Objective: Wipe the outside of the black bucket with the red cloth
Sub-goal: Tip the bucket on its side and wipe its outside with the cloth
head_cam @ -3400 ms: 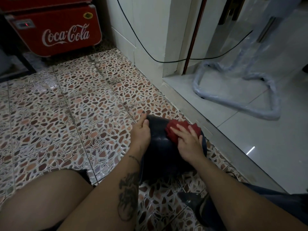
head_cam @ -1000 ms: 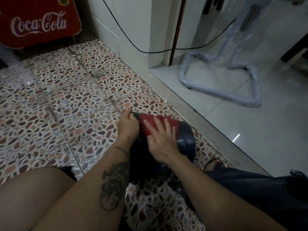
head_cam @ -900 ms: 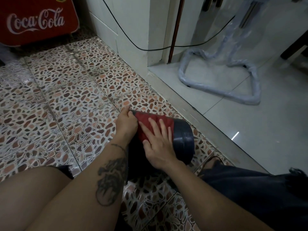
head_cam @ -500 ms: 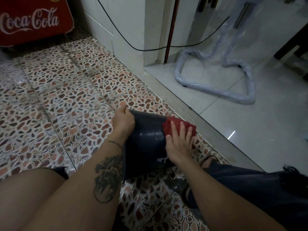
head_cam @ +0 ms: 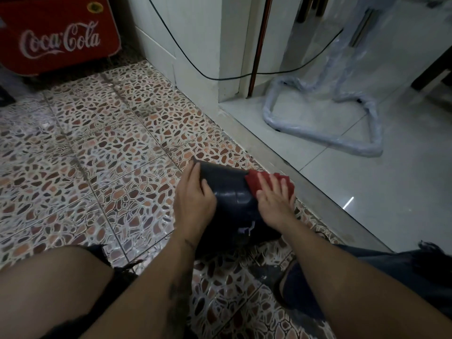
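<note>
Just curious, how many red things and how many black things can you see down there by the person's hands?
Red: 2, the red cloth under the right hand and the Coca-Cola cooler.
Black: 2, the black bucket steadied by the left hand and the black cable.
Total: 4

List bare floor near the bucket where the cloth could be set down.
Free: patterned tiles left of the left hand, up to the Coca-Cola cooler; pale tiles past the threshold. Crowded: around the black bucket, where the right hand presses the red cloth, and near the knees.
</note>
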Demonstrator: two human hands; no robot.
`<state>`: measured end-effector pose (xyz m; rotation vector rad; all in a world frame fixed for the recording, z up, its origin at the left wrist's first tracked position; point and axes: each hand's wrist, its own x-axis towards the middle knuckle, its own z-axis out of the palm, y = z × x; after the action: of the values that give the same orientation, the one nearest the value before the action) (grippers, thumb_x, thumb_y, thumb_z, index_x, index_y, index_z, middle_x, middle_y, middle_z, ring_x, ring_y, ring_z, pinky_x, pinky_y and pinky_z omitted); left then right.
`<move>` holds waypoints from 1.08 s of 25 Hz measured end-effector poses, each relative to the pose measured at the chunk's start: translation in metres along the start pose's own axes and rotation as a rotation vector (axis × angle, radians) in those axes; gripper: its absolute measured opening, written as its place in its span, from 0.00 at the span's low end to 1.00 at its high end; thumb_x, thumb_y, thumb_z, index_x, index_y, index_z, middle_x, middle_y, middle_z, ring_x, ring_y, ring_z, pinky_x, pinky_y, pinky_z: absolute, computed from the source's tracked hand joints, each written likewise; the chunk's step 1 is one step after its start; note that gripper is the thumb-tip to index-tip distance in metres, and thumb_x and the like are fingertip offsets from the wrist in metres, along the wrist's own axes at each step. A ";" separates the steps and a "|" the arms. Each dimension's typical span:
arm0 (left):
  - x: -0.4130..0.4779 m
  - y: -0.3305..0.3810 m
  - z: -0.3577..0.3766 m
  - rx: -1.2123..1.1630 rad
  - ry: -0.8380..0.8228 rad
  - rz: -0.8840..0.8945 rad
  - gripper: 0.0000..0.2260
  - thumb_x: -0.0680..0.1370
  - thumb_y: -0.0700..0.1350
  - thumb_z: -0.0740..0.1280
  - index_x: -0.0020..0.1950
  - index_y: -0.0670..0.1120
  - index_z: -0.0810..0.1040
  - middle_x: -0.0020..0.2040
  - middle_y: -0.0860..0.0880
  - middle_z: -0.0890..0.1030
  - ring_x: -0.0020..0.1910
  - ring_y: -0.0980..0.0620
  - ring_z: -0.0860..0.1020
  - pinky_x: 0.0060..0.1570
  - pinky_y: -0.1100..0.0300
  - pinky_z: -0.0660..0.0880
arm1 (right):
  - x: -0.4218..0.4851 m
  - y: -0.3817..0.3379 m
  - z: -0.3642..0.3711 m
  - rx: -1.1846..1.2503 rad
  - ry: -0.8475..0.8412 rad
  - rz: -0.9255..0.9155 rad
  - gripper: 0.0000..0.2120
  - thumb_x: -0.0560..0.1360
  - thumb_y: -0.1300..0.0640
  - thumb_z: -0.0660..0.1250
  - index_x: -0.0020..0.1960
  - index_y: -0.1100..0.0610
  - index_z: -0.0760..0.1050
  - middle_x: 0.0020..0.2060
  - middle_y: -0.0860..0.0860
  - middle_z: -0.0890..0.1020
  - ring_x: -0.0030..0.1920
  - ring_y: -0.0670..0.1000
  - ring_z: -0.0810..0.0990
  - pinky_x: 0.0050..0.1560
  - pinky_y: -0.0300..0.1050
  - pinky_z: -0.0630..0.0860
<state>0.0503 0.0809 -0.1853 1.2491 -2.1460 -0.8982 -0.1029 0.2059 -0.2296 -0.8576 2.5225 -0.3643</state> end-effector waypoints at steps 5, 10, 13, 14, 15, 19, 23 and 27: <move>-0.032 -0.009 -0.009 0.161 -0.054 0.082 0.25 0.83 0.42 0.54 0.80 0.50 0.55 0.81 0.55 0.55 0.69 0.49 0.69 0.61 0.55 0.68 | 0.018 -0.004 -0.022 0.036 -0.069 0.125 0.27 0.83 0.48 0.44 0.82 0.42 0.46 0.83 0.50 0.45 0.81 0.60 0.40 0.78 0.64 0.40; -0.002 0.003 -0.001 0.011 0.015 -0.053 0.19 0.79 0.40 0.57 0.70 0.47 0.72 0.70 0.45 0.74 0.66 0.43 0.73 0.67 0.52 0.68 | -0.014 -0.062 -0.008 0.114 -0.056 -0.128 0.28 0.82 0.52 0.49 0.82 0.44 0.50 0.83 0.48 0.48 0.81 0.59 0.41 0.78 0.60 0.38; 0.017 0.005 -0.005 -0.008 0.060 -0.196 0.12 0.78 0.39 0.59 0.57 0.47 0.78 0.53 0.42 0.81 0.53 0.41 0.79 0.47 0.56 0.72 | -0.049 -0.072 0.009 0.225 0.000 -0.314 0.27 0.81 0.55 0.55 0.80 0.45 0.59 0.82 0.46 0.56 0.81 0.52 0.47 0.78 0.54 0.42; 0.023 0.004 -0.008 0.016 0.058 -0.225 0.14 0.78 0.40 0.59 0.61 0.48 0.78 0.55 0.42 0.82 0.54 0.41 0.79 0.49 0.57 0.72 | -0.055 -0.067 0.010 0.240 0.030 -0.354 0.27 0.81 0.56 0.56 0.79 0.44 0.63 0.80 0.45 0.59 0.80 0.51 0.51 0.78 0.54 0.47; 0.027 0.004 -0.010 0.026 0.054 -0.250 0.16 0.78 0.41 0.60 0.64 0.49 0.78 0.58 0.42 0.81 0.56 0.42 0.78 0.50 0.58 0.70 | -0.058 -0.060 0.009 0.215 0.065 -0.388 0.26 0.80 0.55 0.56 0.77 0.43 0.65 0.79 0.44 0.63 0.77 0.51 0.55 0.77 0.54 0.52; 0.032 0.003 -0.010 -0.006 0.027 -0.300 0.20 0.79 0.43 0.60 0.70 0.52 0.75 0.65 0.45 0.78 0.64 0.43 0.75 0.61 0.53 0.70 | -0.036 -0.023 0.005 -0.085 0.118 -0.273 0.29 0.80 0.40 0.49 0.80 0.41 0.53 0.74 0.49 0.63 0.69 0.56 0.60 0.72 0.62 0.58; 0.028 -0.004 -0.009 -0.180 0.004 -0.358 0.26 0.72 0.48 0.58 0.70 0.57 0.74 0.65 0.49 0.79 0.56 0.41 0.80 0.61 0.44 0.75 | -0.009 0.011 0.008 -0.118 0.035 -0.024 0.29 0.80 0.37 0.43 0.80 0.38 0.44 0.82 0.51 0.47 0.80 0.60 0.43 0.75 0.70 0.40; 0.032 0.002 -0.008 -0.305 0.003 -0.406 0.26 0.72 0.44 0.59 0.70 0.53 0.75 0.68 0.53 0.77 0.60 0.45 0.79 0.61 0.46 0.76 | 0.009 -0.020 0.003 0.013 0.001 0.133 0.30 0.80 0.40 0.43 0.81 0.41 0.45 0.83 0.53 0.43 0.80 0.63 0.38 0.76 0.69 0.38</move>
<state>0.0401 0.0509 -0.1762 1.5424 -1.6930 -1.3302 -0.0975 0.1840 -0.2275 -0.6806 2.5586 -0.3380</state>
